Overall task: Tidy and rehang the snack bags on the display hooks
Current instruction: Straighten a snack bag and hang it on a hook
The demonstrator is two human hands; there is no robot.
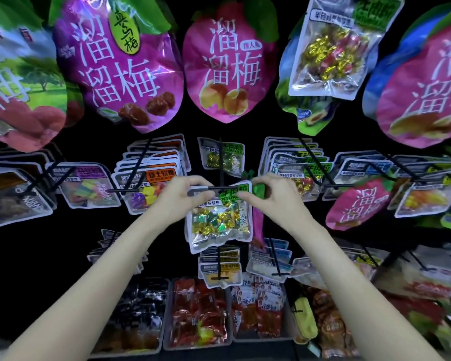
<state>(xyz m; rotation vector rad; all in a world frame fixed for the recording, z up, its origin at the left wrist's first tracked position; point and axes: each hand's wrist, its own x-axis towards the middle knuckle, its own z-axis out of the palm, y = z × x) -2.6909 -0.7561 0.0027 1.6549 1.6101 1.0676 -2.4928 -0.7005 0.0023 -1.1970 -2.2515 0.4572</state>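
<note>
Right at the tip of the black metal display hook (pixel 220 162), both hands pinch the top corners of a clear plastic candy bag with green label (pixel 220 217): left hand (pixel 186 195), right hand (pixel 267 195). Looks like mid-rehang, so next its hang hole needs lining up with the hook tip, then sliding back.

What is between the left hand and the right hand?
In the head view, the top edge of the candy bag and the black hook bar lie between left hand and right hand.
</note>
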